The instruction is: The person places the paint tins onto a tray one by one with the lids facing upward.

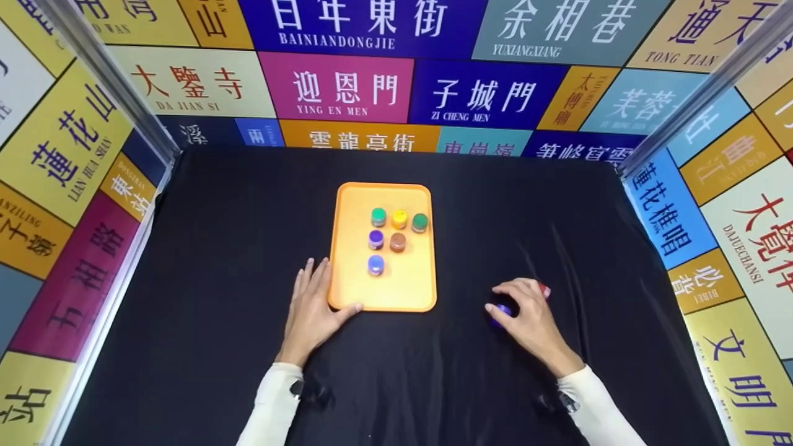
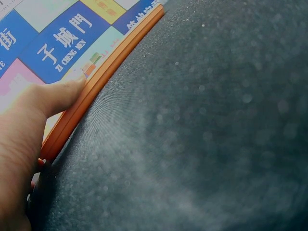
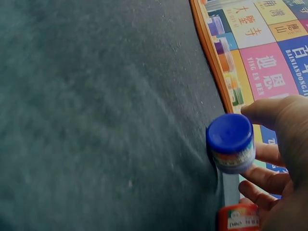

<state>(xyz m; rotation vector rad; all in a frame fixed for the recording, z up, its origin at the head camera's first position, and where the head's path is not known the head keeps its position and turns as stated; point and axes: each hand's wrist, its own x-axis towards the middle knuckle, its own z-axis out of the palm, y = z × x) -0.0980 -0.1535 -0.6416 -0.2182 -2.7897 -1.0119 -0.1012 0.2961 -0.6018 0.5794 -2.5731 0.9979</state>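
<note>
My left hand (image 1: 313,313) rests at the near left corner of an orange tray (image 1: 353,297), fingers straight along its left side and thumb on the near rim. On the tray stand several small paint jars: light green (image 1: 378,217), yellow (image 1: 399,218), dark green (image 1: 420,222), purple (image 1: 376,239), brown (image 1: 398,242) and light blue (image 1: 375,265). Right of the tray, my right hand (image 1: 526,313) holds a dark blue-lidded paint jar (image 3: 231,142) between thumb and fingers. A red paint jar (image 3: 239,217) lies by its other fingers, partly covered in the head view.
A black cloth (image 1: 248,210) covers the table. Panels printed with large characters (image 1: 347,87) enclose the back and both sides, with metal corner posts (image 1: 694,87) between them.
</note>
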